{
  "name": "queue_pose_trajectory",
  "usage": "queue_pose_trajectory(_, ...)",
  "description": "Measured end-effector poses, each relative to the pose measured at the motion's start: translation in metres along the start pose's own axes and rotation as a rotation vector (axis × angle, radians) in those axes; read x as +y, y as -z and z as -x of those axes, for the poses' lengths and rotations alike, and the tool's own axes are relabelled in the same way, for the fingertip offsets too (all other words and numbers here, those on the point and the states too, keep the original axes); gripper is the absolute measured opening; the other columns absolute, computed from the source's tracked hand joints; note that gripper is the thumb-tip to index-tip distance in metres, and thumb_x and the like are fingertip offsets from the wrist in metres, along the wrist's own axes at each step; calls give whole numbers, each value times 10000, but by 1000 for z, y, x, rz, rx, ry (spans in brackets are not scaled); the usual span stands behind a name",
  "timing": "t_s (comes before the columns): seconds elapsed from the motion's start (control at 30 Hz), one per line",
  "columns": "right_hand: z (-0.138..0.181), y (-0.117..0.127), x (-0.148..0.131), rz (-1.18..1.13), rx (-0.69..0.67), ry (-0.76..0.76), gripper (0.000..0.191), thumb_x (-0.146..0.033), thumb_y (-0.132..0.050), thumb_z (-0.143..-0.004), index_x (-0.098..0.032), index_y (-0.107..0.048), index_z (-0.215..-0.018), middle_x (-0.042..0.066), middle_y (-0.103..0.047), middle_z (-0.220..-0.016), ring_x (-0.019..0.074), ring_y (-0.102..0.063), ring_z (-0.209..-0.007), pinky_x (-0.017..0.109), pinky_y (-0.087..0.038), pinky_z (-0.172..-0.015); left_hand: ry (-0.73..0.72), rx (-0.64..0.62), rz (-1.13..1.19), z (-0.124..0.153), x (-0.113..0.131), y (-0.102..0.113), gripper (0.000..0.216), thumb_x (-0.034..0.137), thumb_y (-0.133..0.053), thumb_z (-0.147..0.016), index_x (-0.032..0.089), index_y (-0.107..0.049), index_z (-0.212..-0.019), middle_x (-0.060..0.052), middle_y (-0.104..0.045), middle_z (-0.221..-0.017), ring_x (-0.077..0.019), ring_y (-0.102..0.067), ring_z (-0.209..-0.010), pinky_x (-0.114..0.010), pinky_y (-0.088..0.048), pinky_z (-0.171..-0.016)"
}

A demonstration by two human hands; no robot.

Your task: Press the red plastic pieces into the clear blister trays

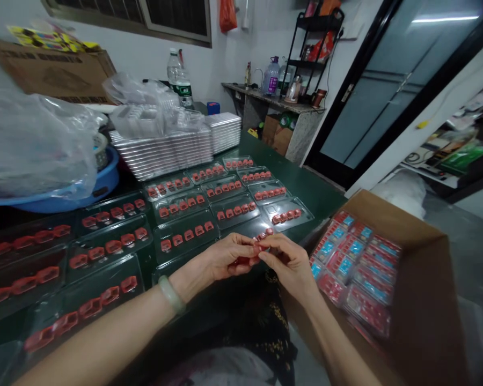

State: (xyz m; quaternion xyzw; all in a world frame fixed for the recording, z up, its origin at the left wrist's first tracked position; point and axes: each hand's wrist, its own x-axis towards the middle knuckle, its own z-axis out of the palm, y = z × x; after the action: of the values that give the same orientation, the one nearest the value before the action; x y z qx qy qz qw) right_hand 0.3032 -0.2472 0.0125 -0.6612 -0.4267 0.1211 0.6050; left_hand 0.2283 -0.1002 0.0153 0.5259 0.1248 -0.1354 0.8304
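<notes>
My left hand (228,256) and my right hand (286,261) meet at the near edge of the dark green table (306,187). Both are closed in a pinch on a clear plastic tray holding a row of small red pieces (262,236). A pale green bangle (171,294) circles my left wrist. Several more clear trays with red pieces (185,235) lie in rows across the table, beyond and left of my hands.
An open cardboard box (410,252) at my right holds packed red and blue packs (356,265). Stacks of empty clear trays (165,147) stand at the back, with a blue basin (100,185) and plastic bags (32,139) at left. A black shelf (314,48) and a counter line the far wall.
</notes>
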Motion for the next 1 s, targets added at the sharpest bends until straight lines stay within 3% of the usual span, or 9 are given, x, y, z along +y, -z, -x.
queue_pose_trajectory(0.1, 7, 6, 1, 12, 43, -7, 125, -205, -563, -750, -210, -639, -850, 42, -592, -832, 157, -549, -772, 292, -443, -686, -41, 40, -141, -11, 1, -7, 257, 349, -659, -634, 106, -591, -681, 37, -427, -487, -18, -303, -370, -169, -156, -353)
queue_pose_trajectory(0.23, 12, 19, 7, -15, 75, -122, 106, -227, -570, -745, -196, -641, -817, 24, -600, -791, 121, -544, -658, 242, -430, -583, -138, 156, -343, -21, 4, -13, 280, 377, -676, -602, 112, -590, -640, 53, -405, -443, -20, -288, -355, -165, -151, -334)
queue_pose_trajectory(0.33, -1, 48, 28, 38, 194, -191, 172, -281, -568, -743, -184, -634, -868, 24, -611, -769, 99, -508, -554, 223, -395, -491, -38, 154, -131, -28, 5, -9, 272, 389, -630, -651, 124, -585, -688, 43, -424, -502, -24, -323, -363, -155, -127, -320)
queue_pose_trajectory(0.4, -19, 77, 53, 187, 316, -182, 232, -323, -565, -734, -163, -631, -888, 29, -622, -730, 107, -507, -539, 224, -385, -480, 46, 166, 74, -31, 5, -3, 232, 339, -615, -673, 123, -590, -757, 14, -477, -597, -32, -386, -408, -146, -153, -324)
queue_pose_trajectory(0.5, -52, 119, 97, 490, 369, -143, 276, -359, -543, -726, -125, -641, -837, 56, -643, -732, 143, -547, -604, 245, -410, -535, 68, 204, 239, -26, 6, 6, 203, 226, -596, -682, 120, -593, -855, -39, -535, -741, -65, -484, -522, -142, -244, -357)
queue_pose_trajectory(0.6, -78, 144, 134, 573, 330, -130, 266, -350, -547, -706, -117, -652, -780, 72, -652, -733, 164, -567, -644, 261, -420, -585, 19, 200, 266, -16, 8, 14, 215, 160, -552, -696, 126, -588, -905, -60, -550, -789, -107, -532, -606, -154, -303, -387)
queue_pose_trajectory(0.7, -90, 150, 154, 648, 250, -111, 248, -347, -549, -701, -134, -663, -755, 66, -653, -724, 163, -572, -640, 259, -416, -602, -1, 224, 237, -6, 10, 20, 185, 144, -531, -706, 113, -592, -878, -69, -556, -772, -124, -543, -607, -158, -303, -372)
queue_pose_trajectory(1.0, -99, 149, 150, 895, -15, -59, 214, -298, -508, -771, -159, -658, -836, 59, -606, -792, 139, -549, -692, 229, -393, -638, 62, 401, 200, 7, 17, 29, 167, 146, -578, -695, 138, -610, -859, -56, -573, -807, -143, -587, -635, -155, -360, -393)
